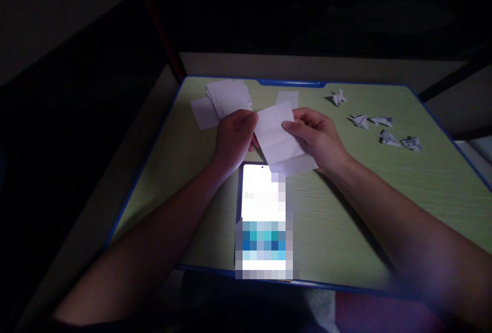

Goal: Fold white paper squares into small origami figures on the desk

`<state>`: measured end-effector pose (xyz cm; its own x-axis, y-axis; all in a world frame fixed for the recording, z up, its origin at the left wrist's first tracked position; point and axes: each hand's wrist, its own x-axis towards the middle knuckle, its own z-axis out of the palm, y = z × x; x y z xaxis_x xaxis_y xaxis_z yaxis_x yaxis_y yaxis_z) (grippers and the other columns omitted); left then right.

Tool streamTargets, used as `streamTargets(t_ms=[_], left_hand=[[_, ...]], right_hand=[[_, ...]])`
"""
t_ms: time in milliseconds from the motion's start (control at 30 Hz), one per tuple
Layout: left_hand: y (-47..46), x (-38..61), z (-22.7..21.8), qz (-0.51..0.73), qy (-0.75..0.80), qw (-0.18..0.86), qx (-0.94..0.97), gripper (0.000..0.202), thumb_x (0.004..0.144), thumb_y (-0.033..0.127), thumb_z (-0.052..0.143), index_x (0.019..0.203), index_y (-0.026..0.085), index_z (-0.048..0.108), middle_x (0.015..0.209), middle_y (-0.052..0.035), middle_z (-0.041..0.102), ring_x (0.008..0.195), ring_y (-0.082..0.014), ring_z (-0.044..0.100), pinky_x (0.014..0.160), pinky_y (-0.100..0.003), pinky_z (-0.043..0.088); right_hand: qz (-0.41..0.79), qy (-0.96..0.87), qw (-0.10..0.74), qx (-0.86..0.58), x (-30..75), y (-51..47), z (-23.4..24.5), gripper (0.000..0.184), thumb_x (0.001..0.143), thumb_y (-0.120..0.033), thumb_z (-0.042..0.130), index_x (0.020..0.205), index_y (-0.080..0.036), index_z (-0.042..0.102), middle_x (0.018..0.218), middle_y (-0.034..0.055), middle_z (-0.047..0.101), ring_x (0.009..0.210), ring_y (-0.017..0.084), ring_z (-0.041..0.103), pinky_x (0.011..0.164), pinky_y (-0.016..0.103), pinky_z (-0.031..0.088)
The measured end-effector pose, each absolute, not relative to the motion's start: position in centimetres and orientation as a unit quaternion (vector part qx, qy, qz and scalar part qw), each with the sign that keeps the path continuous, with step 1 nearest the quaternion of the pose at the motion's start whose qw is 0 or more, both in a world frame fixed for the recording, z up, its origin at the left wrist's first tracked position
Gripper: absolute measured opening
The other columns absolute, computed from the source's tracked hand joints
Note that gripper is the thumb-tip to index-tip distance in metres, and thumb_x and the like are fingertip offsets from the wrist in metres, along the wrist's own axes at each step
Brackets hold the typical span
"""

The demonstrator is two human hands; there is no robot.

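Between my two hands is a white sheet of paper point(279, 136) with faint creases across it, raised above the table. My left hand point(237, 133) pinches its left edge, thumb on top. The right side is gripped by my right hand point(317, 133), with the thumb flat on the paper's face and the fingers behind it. A lower flap of paper shows beneath the sheet; I cannot tell whether it is the same piece. Just below the hands lies a lit phone point(263, 205), its screen partly blurred out and showing digits.
A fanned stack of white paper point(229, 96) lies at the back left, and another paper piece point(287, 98) at the back middle. Several small folded or crumpled paper shapes point(359, 121) are scattered at the right. The light green table point(192, 220) has a blue rim. Surroundings are dark.
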<state>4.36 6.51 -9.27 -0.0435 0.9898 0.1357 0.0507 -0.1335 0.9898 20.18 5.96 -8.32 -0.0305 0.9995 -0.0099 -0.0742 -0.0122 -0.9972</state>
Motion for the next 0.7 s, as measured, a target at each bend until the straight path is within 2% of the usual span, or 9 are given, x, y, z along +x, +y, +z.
streamTargets(t_ms=[200,433,700], left_hand=[[6.2,4.5,-9.2,0.513,0.473,0.445,0.561,0.024,0.087,0.02,0.054,0.063,0.017,0.056,0.041,0.0051,0.051,0.033,-0.0045,0.047,0.034,-0.015,0.032],[6.3,4.4,-9.4,0.495,0.495,0.434,0.567,0.016,0.081,0.024,0.057,0.068,0.015,0.061,0.048,0.0026,0.057,0.038,-0.0065,0.054,0.035,-0.015,0.035],[6.3,4.2,-9.2,0.466,0.517,0.416,0.585,0.02,0.077,0.013,0.047,0.076,0.013,0.067,0.049,0.0015,0.059,0.04,-0.0065,0.053,0.036,-0.014,0.035]], right_hand=[[0.556,-0.512,0.479,-0.447,20.7,6.2,-8.9,0.012,0.07,-0.027,0.072,0.077,-0.018,0.067,0.069,0.0001,0.065,0.055,0.011,0.054,0.05,0.025,0.039],[0.499,-0.527,0.485,-0.488,20.9,6.3,-9.7,0.014,0.071,-0.03,0.071,0.075,-0.017,0.068,0.065,-0.0012,0.063,0.053,0.01,0.051,0.05,0.025,0.036],[0.474,-0.552,0.466,-0.503,21.2,5.5,-9.8,0.02,0.072,-0.034,0.07,0.076,-0.015,0.066,0.065,-0.0013,0.061,0.053,0.01,0.048,0.05,0.024,0.034]])
